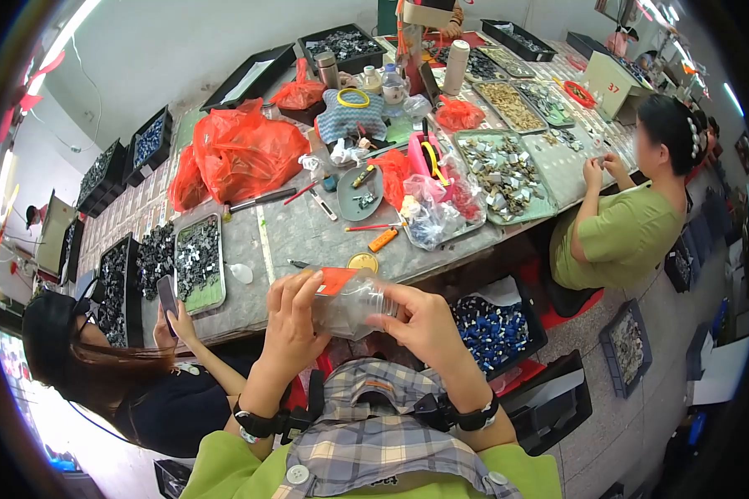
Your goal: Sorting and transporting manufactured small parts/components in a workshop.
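Note:
Between my hands, in front of my chest, is a clear plastic jar (347,306) lying on its side with an orange-red label. My left hand (290,309) grips its left end. My right hand (420,318) has its fingers and thumb round the ridged right end, which looks like the neck. Whether anything is inside the jar I cannot tell. Just beyond it on the table are a round yellow lid (363,264), an orange-handled cutter (383,240) and a red pencil-like stick (373,227).
A grey plate (359,195) with small parts, red plastic bags (245,154) and trays of small metal pieces (508,179) cover the table. A co-worker holding a phone (168,298) sits at left; another, in green (632,224), sits at right. A bin of blue parts (491,333) stands below the table edge.

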{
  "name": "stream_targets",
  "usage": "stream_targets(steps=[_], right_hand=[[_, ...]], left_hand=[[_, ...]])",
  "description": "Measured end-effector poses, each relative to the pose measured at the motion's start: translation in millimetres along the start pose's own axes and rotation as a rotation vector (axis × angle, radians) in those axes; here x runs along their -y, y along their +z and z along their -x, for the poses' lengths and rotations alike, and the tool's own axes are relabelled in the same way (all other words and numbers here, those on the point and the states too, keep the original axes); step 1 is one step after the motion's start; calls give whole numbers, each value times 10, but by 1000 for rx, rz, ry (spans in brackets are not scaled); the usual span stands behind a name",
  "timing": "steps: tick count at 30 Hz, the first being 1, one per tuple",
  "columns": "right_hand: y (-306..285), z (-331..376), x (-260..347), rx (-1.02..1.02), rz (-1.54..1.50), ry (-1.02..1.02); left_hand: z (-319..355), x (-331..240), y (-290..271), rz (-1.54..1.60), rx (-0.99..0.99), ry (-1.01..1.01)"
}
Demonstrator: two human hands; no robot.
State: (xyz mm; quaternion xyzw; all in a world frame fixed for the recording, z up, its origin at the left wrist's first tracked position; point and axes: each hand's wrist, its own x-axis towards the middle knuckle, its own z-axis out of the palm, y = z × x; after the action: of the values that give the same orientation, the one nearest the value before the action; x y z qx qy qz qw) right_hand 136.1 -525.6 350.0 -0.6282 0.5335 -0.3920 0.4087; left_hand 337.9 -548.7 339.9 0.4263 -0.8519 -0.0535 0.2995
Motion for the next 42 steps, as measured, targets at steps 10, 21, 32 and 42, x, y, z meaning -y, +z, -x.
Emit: stream_targets(steps=[10, 21, 32, 42], right_hand=[[-94, 155, -26, 50, 96, -267], [-376, 355, -84, 133, -320, -60], [-656, 538, 170, 135, 72, -324], [-566, 502, 296, -119, 82, -287]], left_hand=[[-2, -162, -152, 114, 33, -25], [-112, -407, -428, 200, 111, -24], [-119, -527, -313, 363, 194, 10], [125, -430, 18, 739, 338, -177]])
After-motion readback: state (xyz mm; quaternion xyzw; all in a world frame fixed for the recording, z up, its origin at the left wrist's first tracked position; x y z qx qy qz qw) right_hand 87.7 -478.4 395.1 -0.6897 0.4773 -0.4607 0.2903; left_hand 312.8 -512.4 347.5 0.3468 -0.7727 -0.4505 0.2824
